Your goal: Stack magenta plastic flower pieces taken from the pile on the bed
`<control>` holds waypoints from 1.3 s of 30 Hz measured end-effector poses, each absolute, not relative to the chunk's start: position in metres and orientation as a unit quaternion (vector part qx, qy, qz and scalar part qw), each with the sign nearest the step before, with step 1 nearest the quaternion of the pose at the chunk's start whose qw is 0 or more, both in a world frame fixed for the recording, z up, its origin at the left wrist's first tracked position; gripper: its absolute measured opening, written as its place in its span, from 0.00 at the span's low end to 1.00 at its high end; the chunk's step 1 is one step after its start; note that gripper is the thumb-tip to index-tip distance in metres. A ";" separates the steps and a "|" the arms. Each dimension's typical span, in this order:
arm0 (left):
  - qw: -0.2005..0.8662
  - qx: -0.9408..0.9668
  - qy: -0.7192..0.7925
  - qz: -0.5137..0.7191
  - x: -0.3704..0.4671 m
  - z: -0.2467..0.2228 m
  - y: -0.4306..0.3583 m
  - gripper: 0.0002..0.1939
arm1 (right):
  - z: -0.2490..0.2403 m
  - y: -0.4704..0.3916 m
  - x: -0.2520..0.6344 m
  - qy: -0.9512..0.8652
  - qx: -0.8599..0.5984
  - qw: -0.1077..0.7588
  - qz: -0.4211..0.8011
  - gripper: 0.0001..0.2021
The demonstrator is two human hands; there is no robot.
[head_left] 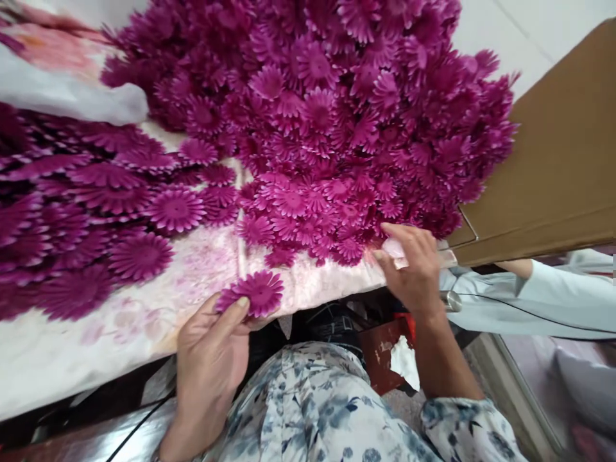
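Observation:
Between the thumb and fingers of my left hand [212, 350] is a purple artificial flower head [262, 293], flat and many-petalled, held just over the table's front edge. My right hand [411, 266] is at the near right edge of a large heap of purple artificial flower heads [317, 115]. Its thumb and forefinger are apart, with no flower visible between them. A pale pink patch [395, 250] shows in that gap; I cannot make out what it is. More, wider purple flower heads [81, 192] lie overlapping in a pile on the left.
A pale flower-printed cloth [144, 321] covers the table. A cardboard box [553, 147] stands right of the heap. White plastic [72, 93] lies at the upper left. Another person's sleeve [568, 282] shows on the right. Below the table is a red-brown surface [380, 350] with white paper [404, 362].

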State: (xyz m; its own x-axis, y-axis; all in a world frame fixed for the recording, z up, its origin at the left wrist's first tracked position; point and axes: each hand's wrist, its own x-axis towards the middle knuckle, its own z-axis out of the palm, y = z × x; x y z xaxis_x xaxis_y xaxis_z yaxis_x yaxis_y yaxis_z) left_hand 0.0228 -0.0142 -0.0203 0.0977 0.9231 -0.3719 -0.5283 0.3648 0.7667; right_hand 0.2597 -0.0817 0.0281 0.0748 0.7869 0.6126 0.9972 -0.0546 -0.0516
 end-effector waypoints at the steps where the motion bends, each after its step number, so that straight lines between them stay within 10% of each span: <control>1: 0.705 0.228 0.432 0.515 0.024 -0.019 -0.014 0.07 | 0.030 -0.091 0.278 -0.621 -0.722 0.200 -0.231 0.18; 11: 0.715 0.252 0.430 0.490 0.037 -0.015 -0.017 0.06 | 0.023 -0.094 0.328 -0.637 -0.766 -0.026 -0.080 0.07; 24: 0.747 0.196 0.416 0.481 0.034 -0.016 -0.022 0.09 | 0.017 -0.107 0.320 -0.596 -0.679 0.300 -0.306 0.10; 33: 0.724 0.178 0.418 0.519 0.017 -0.019 -0.023 0.10 | 0.009 -0.062 0.183 -0.727 -0.543 0.408 0.096 0.17; 39: 0.672 0.199 0.434 0.566 0.006 -0.022 -0.024 0.07 | 0.002 -0.032 0.142 -0.759 -0.509 0.393 0.101 0.09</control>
